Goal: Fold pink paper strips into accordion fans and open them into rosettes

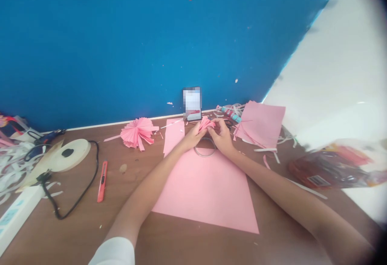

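Between my two hands is a piece of pleated pink paper (206, 123), gathered into a small bunch. My left hand (192, 137) pinches it from the left, and my right hand (223, 137) grips its right side; some fingertips are hidden in the folds. Just below the hands a thin ring (205, 153) rests at the top edge of a large pink sheet (208, 192), which lies flat on the table. A fan-folded pink paper rosette (137, 132) sits to the left of my hands, beside a smaller pink paper piece (173, 134).
A phone (192, 104) leans against the blue wall. Stacked pink sheets (264, 122) and a plastic-wrapped package (329, 168) lie right. On the left are a red box cutter (102, 181), a tape roll (74, 155), a black cable (75, 212), a white power strip (21, 216) and paper scraps (12, 164).
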Tool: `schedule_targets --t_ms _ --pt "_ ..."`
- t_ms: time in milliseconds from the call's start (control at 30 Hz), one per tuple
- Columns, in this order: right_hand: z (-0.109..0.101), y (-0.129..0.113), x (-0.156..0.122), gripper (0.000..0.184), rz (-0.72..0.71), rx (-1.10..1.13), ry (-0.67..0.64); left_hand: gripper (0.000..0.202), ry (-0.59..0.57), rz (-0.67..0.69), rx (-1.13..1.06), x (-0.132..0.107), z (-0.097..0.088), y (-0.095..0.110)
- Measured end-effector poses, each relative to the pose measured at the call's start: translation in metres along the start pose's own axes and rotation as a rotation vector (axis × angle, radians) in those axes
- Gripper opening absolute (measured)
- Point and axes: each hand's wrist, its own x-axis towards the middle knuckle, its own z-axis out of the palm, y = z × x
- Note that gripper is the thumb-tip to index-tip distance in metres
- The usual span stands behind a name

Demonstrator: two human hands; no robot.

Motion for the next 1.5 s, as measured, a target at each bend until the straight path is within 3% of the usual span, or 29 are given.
schedule_targets --t_ms 367,500,600,767,1000,1100,1233,1367,1500 --pt "0.001 0.003 0.001 0.017 0.046 0.108 -0.018 0.046 -0.039 0.002 0.125 0.001 0.0 0.0" --pt "-0.001 0.001 0.0 0.019 0.007 -0.027 0.022 0.045 -0.033 0.01 0.116 0.001 0.0 0.0" --pt "-0.002 0.0 0.0 0.03 -0.065 -0.14 0.054 0.045 -0.019 0.028 0.133 0.0 -0.001 0.0" --pt "-0.002 0.005 0.003 0.052 -0.026 0.044 -0.065 0.045 -0.03 0.032 0.126 0.0 -0.003 0.001" --pt "-0.005 0.006 0.005 0.034 -0.013 -0.022 0.025 0.042 -0.064 -0.021 0.066 -0.001 -0.006 0.002" --pt "-0.005 0.009 0.006 0.028 0.037 0.033 0.069 0.04 -0.032 -0.009 0.005 0.002 -0.006 -0.002" --pt "-0.005 0.016 0.009 0.031 0.096 0.129 0.02 0.037 0.065 0.002 0.011 0.007 -0.007 -0.01" --pt "-0.006 0.019 0.01 0.032 0.068 0.081 0.006 0.032 0.174 -0.035 -0.123 0.011 -0.01 -0.018" --pt "-0.005 0.018 0.009 0.028 0.068 0.014 -0.006 0.029 0.207 -0.073 -0.274 0.014 -0.013 -0.024"
